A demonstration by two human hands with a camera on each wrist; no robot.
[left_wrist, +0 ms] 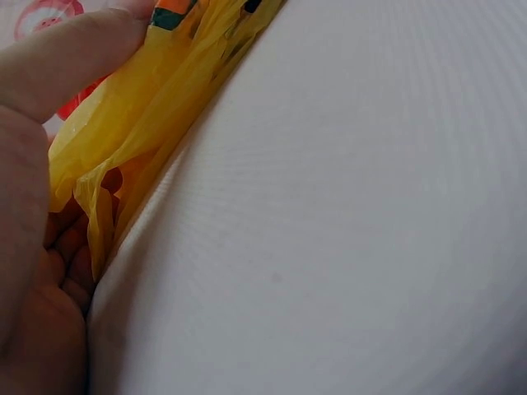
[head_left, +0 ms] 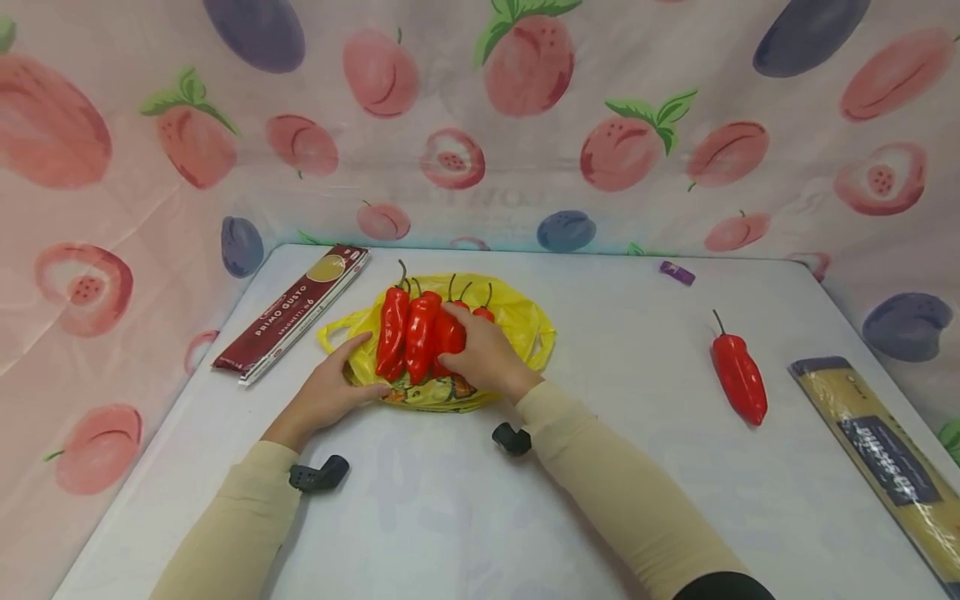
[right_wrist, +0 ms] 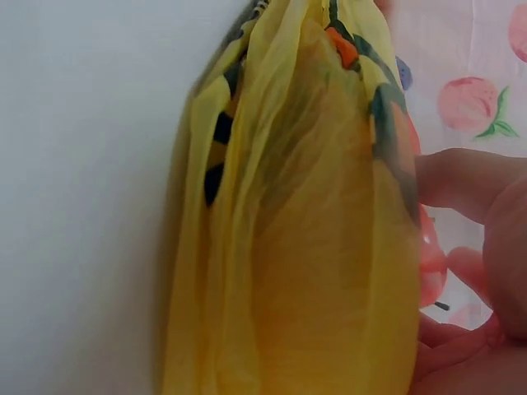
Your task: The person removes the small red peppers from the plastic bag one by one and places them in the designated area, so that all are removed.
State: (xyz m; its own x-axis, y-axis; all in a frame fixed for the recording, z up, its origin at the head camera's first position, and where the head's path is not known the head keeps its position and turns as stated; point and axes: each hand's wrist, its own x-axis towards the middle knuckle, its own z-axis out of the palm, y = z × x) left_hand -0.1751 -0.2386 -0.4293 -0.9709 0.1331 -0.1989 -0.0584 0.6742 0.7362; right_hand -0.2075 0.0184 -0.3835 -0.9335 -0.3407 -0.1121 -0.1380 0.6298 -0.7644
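Several glossy red peppers (head_left: 422, 333) with thin dark stems lie side by side on a crumpled yellow plastic bag (head_left: 525, 317). My right hand (head_left: 483, 354) holds one red pepper (head_left: 448, 335) at the right of the group, thumb and forefinger against it. In the right wrist view the bag's side (right_wrist: 313, 247) hides most of that grasp. At the bag's left edge is my left hand (head_left: 333, 392), its thumb and fingers spread apart around the edge. The left wrist view has the thumb (left_wrist: 74, 58) lying along the yellow plastic (left_wrist: 123, 107), other fingers partly hidden beneath.
A maroon spaghetti pack (head_left: 292, 312) lies left of the bag. On the right are a single red pepper (head_left: 738, 379), a long clear-and-dark pasta pack (head_left: 881, 458) and a small purple packet (head_left: 677, 272). A fruit-print cloth (head_left: 517, 158) hangs behind the white table (head_left: 420, 517).
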